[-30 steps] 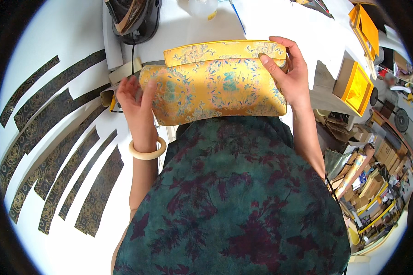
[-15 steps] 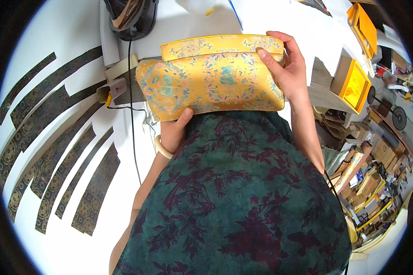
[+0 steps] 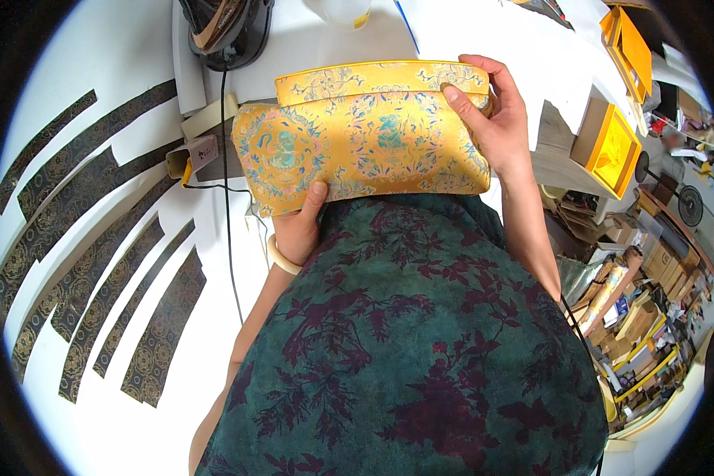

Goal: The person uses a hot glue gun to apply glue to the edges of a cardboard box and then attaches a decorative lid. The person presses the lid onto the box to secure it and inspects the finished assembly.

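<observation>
Held over my lap is a yellow brocade-covered piece (image 3: 337,147), patterned with blue, green and pink motifs. A narrower band (image 3: 325,84) of the same brocade runs along its far edge. My right hand (image 3: 496,111) grips the far right corner, thumb on the band and fingers behind. At the near edge, left of the middle, my left hand (image 3: 300,226) pinches it with the thumb on top; its other fingers are hidden underneath. A cream bangle (image 3: 282,258) circles my left wrist. Whether the piece is a box or a stiff panel I cannot tell.
Dark gold-patterned strips (image 3: 163,333) lie on the white surface at left. A black appliance (image 3: 228,36) stands far left, its cord (image 3: 228,182) hanging near my left arm. Yellow open boxes (image 3: 611,151) sit at right, above a cluttered heap of materials (image 3: 642,317).
The yellow piece has shifted very slightly left, its left end dipping a little with my left hand. A translucent shape now shows at the top edge. My grips are unchanged.
</observation>
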Demonstrator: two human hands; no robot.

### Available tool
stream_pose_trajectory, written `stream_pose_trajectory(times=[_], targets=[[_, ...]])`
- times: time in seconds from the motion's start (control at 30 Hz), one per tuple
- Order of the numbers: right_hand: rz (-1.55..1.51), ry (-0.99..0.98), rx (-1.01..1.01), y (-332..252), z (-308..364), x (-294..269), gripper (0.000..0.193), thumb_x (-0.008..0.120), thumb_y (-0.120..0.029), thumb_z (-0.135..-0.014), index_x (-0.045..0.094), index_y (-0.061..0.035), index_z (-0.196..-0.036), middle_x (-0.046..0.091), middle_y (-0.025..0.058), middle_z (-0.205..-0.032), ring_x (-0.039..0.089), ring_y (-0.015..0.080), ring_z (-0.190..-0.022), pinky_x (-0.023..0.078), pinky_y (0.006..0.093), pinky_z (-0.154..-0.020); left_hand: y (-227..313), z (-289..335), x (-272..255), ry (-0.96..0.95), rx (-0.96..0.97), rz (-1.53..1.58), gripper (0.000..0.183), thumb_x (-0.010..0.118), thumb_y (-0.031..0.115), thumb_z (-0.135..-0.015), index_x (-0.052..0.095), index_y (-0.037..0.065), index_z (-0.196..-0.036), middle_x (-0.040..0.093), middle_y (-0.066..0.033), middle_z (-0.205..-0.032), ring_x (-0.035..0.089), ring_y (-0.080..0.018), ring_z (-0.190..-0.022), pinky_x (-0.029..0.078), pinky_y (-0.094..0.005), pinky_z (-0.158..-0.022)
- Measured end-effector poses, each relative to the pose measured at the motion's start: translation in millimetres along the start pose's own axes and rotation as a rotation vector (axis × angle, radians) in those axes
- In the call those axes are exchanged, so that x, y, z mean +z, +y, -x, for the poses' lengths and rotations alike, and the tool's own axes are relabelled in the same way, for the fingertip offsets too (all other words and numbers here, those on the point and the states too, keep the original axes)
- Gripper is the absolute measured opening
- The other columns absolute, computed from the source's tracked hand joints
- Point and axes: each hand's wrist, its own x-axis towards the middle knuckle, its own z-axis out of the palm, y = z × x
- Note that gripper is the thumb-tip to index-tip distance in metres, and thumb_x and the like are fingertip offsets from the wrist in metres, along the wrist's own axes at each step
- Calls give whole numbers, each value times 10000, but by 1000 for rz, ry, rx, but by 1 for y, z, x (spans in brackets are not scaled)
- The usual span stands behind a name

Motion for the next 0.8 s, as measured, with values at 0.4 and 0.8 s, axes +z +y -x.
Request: stream_pose_trajectory(times=[0.4,0.8], targets=[[22,-1,-4,-2,0,0,460,837,-133,-966,612,-56,-1360,726,83,-1136,708,155,-1059,603,303,-890,-6,0,-6,-15,-1,18,541,788,127,-1005,556,-13,-1473,659,-116,-1418,624,-228,-1268,490,-390,-1109],[27,-11,6,-3,0,0,461,831,-119,-968,608,-62,-1366,726,98,-1173,714,158,-1068,625,306,-871,5,2,4,-78,-117,-123,446,824,96,-968,644,-15,-1360,722,-82,-1284,674,-200,-1148,533,-354,-1026]])
